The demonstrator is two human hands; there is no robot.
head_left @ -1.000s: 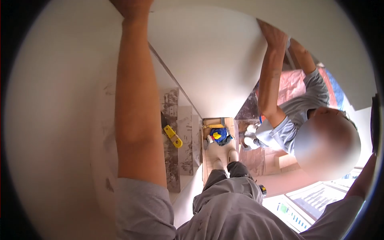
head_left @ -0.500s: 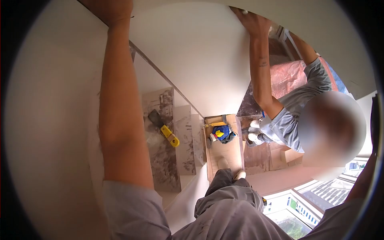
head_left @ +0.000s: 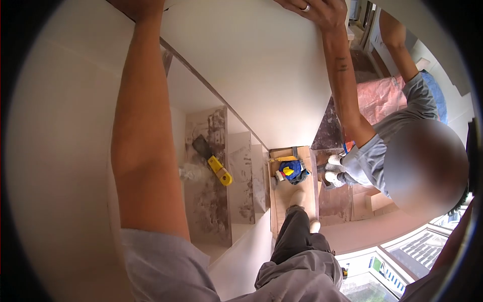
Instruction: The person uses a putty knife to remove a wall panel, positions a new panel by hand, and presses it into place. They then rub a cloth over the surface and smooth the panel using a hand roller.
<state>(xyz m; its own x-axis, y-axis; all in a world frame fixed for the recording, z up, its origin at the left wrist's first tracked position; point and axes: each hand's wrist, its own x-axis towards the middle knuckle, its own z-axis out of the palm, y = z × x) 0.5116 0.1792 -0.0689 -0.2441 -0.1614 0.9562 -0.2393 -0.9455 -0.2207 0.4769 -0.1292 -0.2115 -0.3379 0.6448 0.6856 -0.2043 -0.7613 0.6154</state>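
One large white board [head_left: 251,65], held over stairs [head_left: 206,201], looks stiff and heavy, best gripped by its edges. Left hand [head_left: 137,6] meets its edge, grip cropped; right hand unseen.

The panel [head_left: 251,65] overhead is plain white. The person's sleeve [head_left: 161,261] and trousers [head_left: 302,251] are grey, as is the co-worker's shirt [head_left: 397,126]. The steps [head_left: 211,201] are pale grey with dark smeared streaks. The scraper [head_left: 220,171] has a yellow handle and a dark blade. The bundle [head_left: 292,170] is blue and yellow, the cardboard [head_left: 297,194] brown. At far right, 1 sheet [head_left: 380,95] is pink.
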